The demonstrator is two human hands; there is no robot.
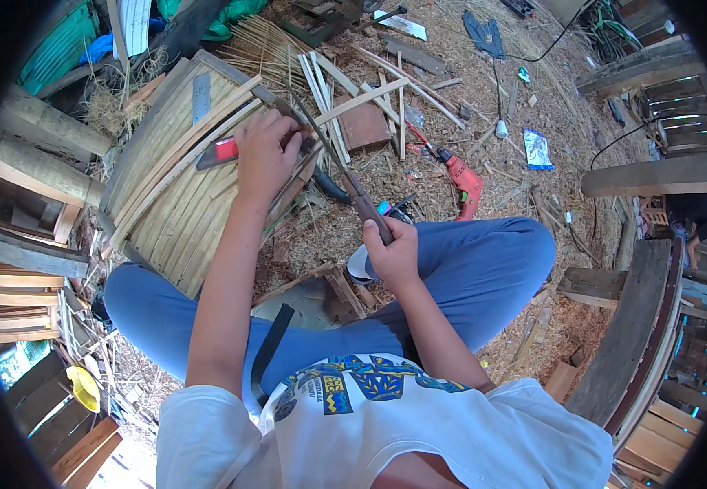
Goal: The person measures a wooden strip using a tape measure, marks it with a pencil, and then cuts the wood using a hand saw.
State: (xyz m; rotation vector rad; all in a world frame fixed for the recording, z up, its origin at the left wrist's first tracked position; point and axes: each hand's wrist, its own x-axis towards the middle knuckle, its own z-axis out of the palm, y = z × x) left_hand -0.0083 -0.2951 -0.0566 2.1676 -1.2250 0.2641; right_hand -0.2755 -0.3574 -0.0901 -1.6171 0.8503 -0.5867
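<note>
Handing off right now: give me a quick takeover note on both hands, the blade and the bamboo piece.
Left hand: pressed on the woven bamboo panel, over a red tool.
Right hand: gripping the long knife by its handle, blade angled toward the panel's edge near the left hand.
Loose slats and a red drill lie on the shavings beyond.
Done: slats already in the panel.
Left: cannot tell how much trimming remains.

Left hand [265, 156] presses down on the bamboo panel [176, 175], fingers beside a red-handled tool [221, 151]. Right hand [392, 251] grips the handle of a long knife [345, 175], blade angled up toward the panel's edge. A red drill [461, 181] lies on the shavings beyond the knees.
</note>
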